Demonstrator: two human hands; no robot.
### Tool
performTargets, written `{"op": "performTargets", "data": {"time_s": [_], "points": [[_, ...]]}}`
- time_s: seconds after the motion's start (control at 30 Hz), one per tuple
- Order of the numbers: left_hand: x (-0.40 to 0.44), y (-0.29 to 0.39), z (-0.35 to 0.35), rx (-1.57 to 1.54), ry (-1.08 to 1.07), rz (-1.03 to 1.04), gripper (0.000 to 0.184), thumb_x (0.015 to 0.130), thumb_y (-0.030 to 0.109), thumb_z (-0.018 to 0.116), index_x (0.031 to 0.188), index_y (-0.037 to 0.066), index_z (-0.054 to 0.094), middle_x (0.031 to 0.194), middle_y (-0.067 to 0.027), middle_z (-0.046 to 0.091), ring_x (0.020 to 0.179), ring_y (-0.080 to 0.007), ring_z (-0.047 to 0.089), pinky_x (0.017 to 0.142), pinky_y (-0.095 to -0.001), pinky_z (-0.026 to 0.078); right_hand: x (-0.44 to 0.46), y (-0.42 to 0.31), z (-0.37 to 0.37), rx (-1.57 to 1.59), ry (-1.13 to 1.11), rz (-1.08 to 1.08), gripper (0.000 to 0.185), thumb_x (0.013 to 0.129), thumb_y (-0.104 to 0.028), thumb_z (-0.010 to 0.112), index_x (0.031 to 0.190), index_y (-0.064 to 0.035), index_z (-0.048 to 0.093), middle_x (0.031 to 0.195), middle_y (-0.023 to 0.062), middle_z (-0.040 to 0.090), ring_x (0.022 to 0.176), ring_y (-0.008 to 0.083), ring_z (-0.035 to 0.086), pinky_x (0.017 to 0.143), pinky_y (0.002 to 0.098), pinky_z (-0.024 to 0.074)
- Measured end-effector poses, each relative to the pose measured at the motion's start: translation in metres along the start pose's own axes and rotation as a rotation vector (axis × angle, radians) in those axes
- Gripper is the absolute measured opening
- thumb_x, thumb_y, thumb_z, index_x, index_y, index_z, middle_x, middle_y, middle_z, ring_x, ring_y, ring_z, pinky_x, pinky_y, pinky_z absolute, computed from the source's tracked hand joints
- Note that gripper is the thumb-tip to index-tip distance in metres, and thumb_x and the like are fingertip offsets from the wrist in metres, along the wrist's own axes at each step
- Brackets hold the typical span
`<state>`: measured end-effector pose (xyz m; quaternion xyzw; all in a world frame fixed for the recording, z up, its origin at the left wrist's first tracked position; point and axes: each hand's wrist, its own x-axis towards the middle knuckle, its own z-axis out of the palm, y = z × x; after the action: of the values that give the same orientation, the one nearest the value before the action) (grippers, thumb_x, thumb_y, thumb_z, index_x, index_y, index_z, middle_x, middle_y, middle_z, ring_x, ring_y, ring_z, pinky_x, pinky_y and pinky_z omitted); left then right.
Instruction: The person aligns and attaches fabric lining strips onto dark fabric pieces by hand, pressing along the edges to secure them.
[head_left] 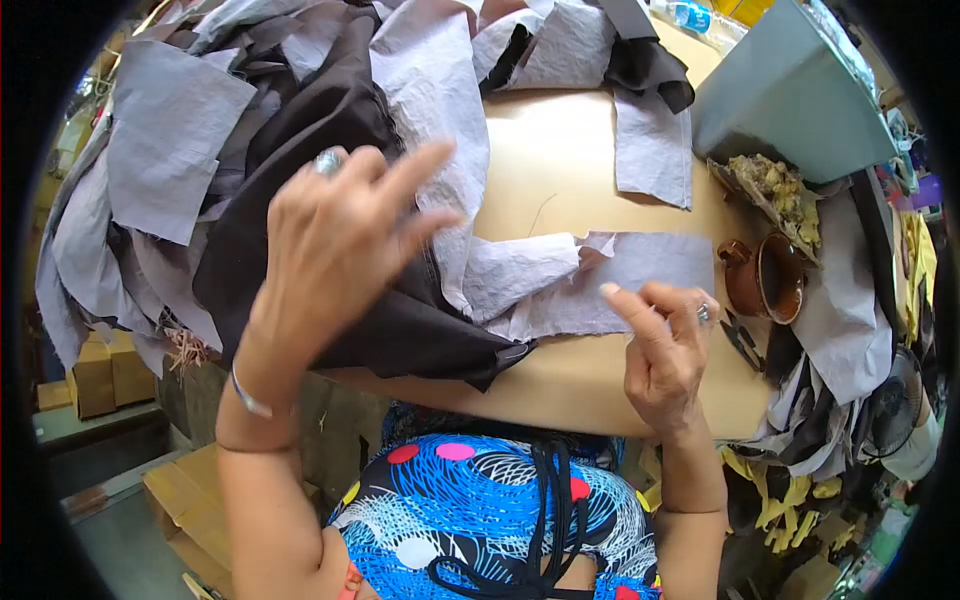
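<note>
My left hand (pixel 340 225), slightly blurred by motion, is above black cloth (pixel 310 180) on the left side of the table. Its index finger and thumb are stretched apart, and nothing shows between them. My right hand (pixel 668 355) is beside the lower right edge of a flat grey cloth piece (pixel 655 262). Its thumb points away from the loosely curled fingers, with nothing visible in them. A strip of lighter grey cloth (pixel 520 268) lies folded between the hands, next to the black cloth. A long grey panel (pixel 435 90) runs up from there.
Heaped grey cloth (pixel 175 140) hangs over the table's left edge. Another grey piece (pixel 652 150) lies farther back on the table (pixel 545 135). To the right are a brown pot (pixel 768 280), black snips (pixel 742 343) and a grey box-like block (pixel 795 95). Cardboard boxes (pixel 110 375) stand below left.
</note>
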<state>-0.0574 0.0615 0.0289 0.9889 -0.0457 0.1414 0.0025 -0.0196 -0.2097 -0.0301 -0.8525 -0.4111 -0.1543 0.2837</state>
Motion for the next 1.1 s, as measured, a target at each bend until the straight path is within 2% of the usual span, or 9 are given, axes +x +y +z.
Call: {"op": "performTargets", "data": {"time_s": [0.13, 0.23, 0.43, 0.57, 0.6, 0.77, 0.9, 0.97, 1.1], "points": [[0.054, -0.032, 0.028, 0.120, -0.283, -0.191, 0.055, 0.085, 0.058, 0.046, 0.118, 0.016, 0.057, 0.078, -0.0201, 0.063, 0.077, -0.0352, 0.062, 0.070, -0.0433, 0.046, -0.008, 0.011, 0.017, -0.005, 0.133, 0.018, 0.059, 0.063, 0.008, 0.053, 0.120, -0.0087, 0.057, 0.096, 0.0058, 0.054, 0.082, 0.0196, 0.050, 0.086, 0.0381, 0.0305], [0.066, -0.046, 0.066, 0.107, -0.414, -0.170, 0.064, 0.079, 0.063, 0.051, 0.109, 0.007, 0.057, 0.085, -0.0234, 0.064, 0.085, -0.0378, 0.061, 0.079, -0.0456, 0.045, -0.015, 0.011, 0.012, -0.023, 0.138, 0.016, 0.060, 0.063, 0.008, 0.053, 0.121, -0.0084, 0.056, 0.099, 0.0061, 0.054, 0.087, 0.0192, 0.051, 0.087, 0.0382, 0.0309], [0.061, -0.043, 0.063, -0.029, -0.329, -0.238, 0.070, 0.075, 0.050, 0.061, 0.126, 0.006, 0.043, 0.087, -0.0271, 0.063, 0.086, -0.0425, 0.062, 0.076, -0.0471, 0.049, -0.013, 0.003, 0.011, 0.022, 0.147, 0.026, 0.062, 0.063, 0.008, 0.053, 0.123, -0.0068, 0.054, 0.102, 0.0071, 0.055, 0.091, 0.0201, 0.053, 0.088, 0.0390, 0.0316], [0.067, -0.054, 0.071, -0.080, -0.429, -0.196, 0.064, 0.074, 0.022, 0.058, 0.132, 0.012, 0.034, 0.091, -0.0291, 0.062, 0.088, -0.0445, 0.060, 0.080, -0.0501, 0.048, -0.017, 0.001, 0.011, 0.019, 0.134, -0.008, 0.063, 0.062, 0.009, 0.053, 0.123, -0.0060, 0.054, 0.102, 0.0081, 0.056, 0.093, 0.0203, 0.053, 0.090, 0.0392, 0.0317], [0.067, -0.052, 0.071, -0.147, -0.418, -0.193, 0.055, 0.072, 0.008, 0.052, 0.126, 0.010, 0.040, 0.094, -0.0281, 0.061, 0.091, -0.0437, 0.059, 0.083, -0.0491, 0.046, -0.017, 0.002, 0.010, 0.025, 0.148, 0.000, 0.063, 0.061, 0.009, 0.053, 0.123, -0.0058, 0.054, 0.102, 0.0082, 0.056, 0.093, 0.0203, 0.053, 0.090, 0.0392, 0.0317], [0.079, -0.075, 0.081, -0.168, -0.142, 0.048, 0.031, 0.073, -0.004, 0.044, 0.101, 0.004, 0.055, 0.093, -0.0235, 0.060, 0.092, -0.0387, 0.059, 0.083, -0.0446, 0.046, -0.018, 0.005, 0.006, 0.032, 0.180, 0.036, 0.063, 0.061, 0.010, 0.052, 0.122, -0.0050, 0.054, 0.103, 0.0086, 0.056, 0.096, 0.0205, 0.053, 0.091, 0.0392, 0.0316], [0.116, -0.073, 0.023, 0.042, 0.200, 0.255, 0.020, 0.082, 0.008, 0.051, 0.102, 0.006, 0.055, 0.097, -0.0206, 0.058, 0.090, -0.0355, 0.059, 0.081, -0.0396, 0.046, -0.019, 0.006, 0.006, 0.046, 0.191, 0.038, 0.061, 0.063, 0.011, 0.051, 0.123, -0.0027, 0.051, 0.101, 0.0095, 0.057, 0.093, 0.0212, 0.054, 0.090, 0.0408, 0.0330], [0.118, -0.052, -0.006, -0.224, 0.381, 0.217, 0.023, 0.085, 0.018, 0.056, 0.104, 0.005, 0.053, 0.098, -0.0172, 0.057, 0.087, -0.0338, 0.059, 0.078, -0.0383, 0.046, -0.020, 0.009, 0.007, 0.085, 0.237, 0.054, 0.059, 0.066, 0.012, 0.051, 0.123, -0.0009, 0.049, 0.101, 0.0101, 0.058, 0.090, 0.0217, 0.055, 0.088, 0.0417, 0.0348], [0.100, -0.041, -0.037, -0.163, 0.275, 0.173, 0.027, 0.085, 0.020, 0.058, 0.106, 0.005, 0.052, 0.094, -0.0155, 0.056, 0.083, -0.0323, 0.057, 0.077, -0.0348, 0.045, -0.024, 0.013, 0.006, 0.201, 0.389, 0.055, 0.057, 0.071, 0.010, 0.051, 0.126, 0.0024, 0.042, 0.102, 0.0150, 0.058, 0.086, 0.0261, 0.056, 0.083, 0.0423, 0.0393]]}}
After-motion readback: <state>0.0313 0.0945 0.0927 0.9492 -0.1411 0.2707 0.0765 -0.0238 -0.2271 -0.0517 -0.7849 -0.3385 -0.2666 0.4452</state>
